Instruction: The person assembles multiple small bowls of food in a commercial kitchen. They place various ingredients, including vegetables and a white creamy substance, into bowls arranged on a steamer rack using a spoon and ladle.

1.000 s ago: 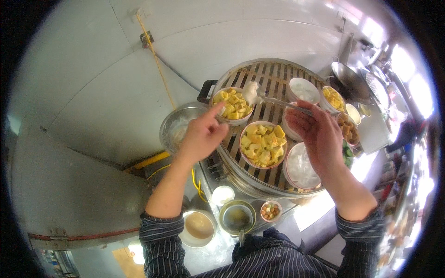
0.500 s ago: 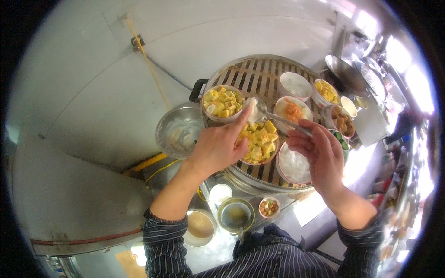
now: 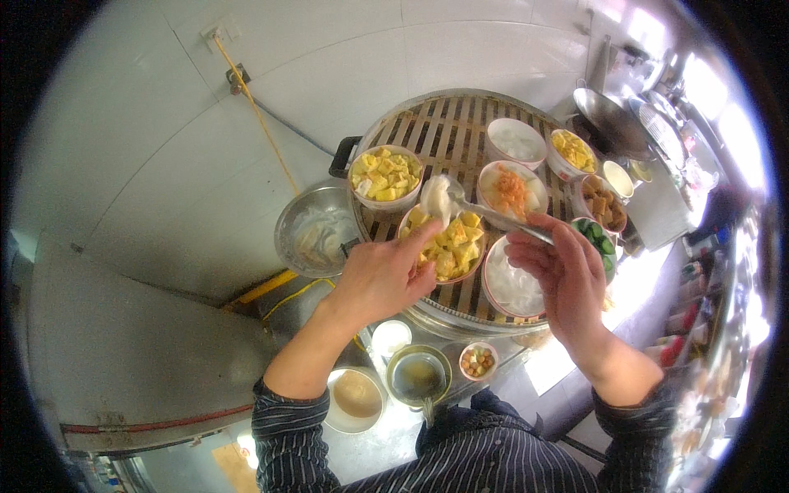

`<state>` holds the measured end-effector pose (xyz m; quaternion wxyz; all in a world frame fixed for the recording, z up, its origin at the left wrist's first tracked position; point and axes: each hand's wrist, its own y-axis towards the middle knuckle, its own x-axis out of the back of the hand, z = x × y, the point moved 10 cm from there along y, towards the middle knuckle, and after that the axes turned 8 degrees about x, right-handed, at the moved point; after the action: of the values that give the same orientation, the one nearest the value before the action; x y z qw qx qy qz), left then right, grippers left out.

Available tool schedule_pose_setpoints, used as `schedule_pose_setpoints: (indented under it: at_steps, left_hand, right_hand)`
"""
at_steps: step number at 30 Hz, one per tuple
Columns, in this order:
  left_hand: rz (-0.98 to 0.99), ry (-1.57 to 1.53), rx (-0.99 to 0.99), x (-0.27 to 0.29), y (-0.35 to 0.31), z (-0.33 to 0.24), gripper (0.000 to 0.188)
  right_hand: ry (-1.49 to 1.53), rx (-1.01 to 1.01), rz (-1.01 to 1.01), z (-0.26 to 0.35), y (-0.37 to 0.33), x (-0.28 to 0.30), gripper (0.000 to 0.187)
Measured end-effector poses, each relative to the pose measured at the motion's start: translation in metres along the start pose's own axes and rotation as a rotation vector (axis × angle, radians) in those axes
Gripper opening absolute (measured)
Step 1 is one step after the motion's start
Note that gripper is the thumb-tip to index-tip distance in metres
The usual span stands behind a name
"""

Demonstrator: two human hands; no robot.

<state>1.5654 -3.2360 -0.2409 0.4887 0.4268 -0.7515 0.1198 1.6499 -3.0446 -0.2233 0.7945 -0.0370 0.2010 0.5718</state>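
Note:
My right hand grips the handle of a metal spoon tilted over a bowl of yellow chunks. White paste sits in and hangs from the spoon's head. Just below that paste is the outstretched index finger of my left hand, its other fingers loosely curled around nothing. Whether the fingertip touches the paste I cannot tell. A second bowl of yellow chunks stands beyond my left hand. Near the spoon handle is a white bowl with shredded orange food on top. White pieces fill a bowl beside my right hand.
The bowls stand on a round slatted steamer rack with a black handle. At its left is a metal bowl smeared with white paste. A pot and a small bowl are nearer me. A wok lies at far right.
The spoon has turned and shifted slightly left and nearer, over the near bowl of yellow chunks. My left index finger has dropped back a little from it. The whole view has shifted slightly.

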Motion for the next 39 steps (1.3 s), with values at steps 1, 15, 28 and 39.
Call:
schedule_pose_setpoints:
  at_steps: [1, 15, 28, 39]
  left_hand:
    - [0.021, -0.011, 0.013, -0.003, -0.003, 0.001, 0.057]
    - [0.109, 0.215, 0.004, -0.034, -0.046, -0.013, 0.072]
    - [-0.034, -0.286, 0.064, 0.002, -0.041, -0.016, 0.066]
    - [-0.049, 0.179, -0.122, -0.008, 0.017, -0.072, 0.081]
  right_hand:
    - [0.011, 0.018, -0.021, 0.001, 0.001, 0.003, 0.04]
    - [0.063, 0.018, -0.053, 0.013, -0.02, 0.022, 0.039]
    - [0.095, 0.016, -0.048, 0.012, -0.026, 0.033, 0.04]
    - [-0.101, 0.055, 0.012, 0.03, -0.034, 0.044, 0.043]
